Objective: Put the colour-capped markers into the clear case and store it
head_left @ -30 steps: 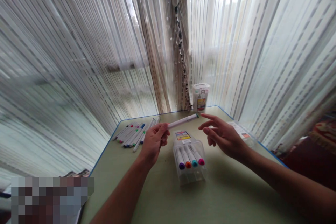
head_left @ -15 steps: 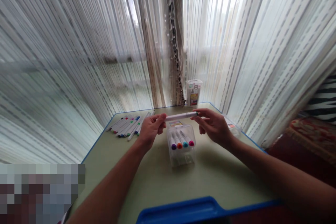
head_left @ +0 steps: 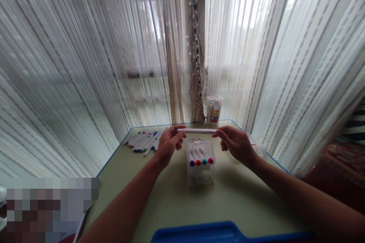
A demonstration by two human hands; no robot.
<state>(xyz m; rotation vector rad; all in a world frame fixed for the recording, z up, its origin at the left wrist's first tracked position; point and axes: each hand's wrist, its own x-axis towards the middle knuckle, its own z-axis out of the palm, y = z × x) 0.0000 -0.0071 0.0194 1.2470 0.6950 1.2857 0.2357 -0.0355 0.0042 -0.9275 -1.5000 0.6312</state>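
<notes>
The left hand [head_left: 169,142] pinches one end of a slim white marker [head_left: 196,131], held level above the clear case [head_left: 201,174]; the right hand [head_left: 235,144] has its fingers closed on the other end, hiding the tip.

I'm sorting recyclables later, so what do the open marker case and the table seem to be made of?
The marker case looks like clear, glossy plastic, probably rigid: its frosty walls let light and the table show through. The table has a smooth, pale green top, perhaps laminate or painted board; the blue edging looks like molded plastic, judging by its rounded rim.
</notes>
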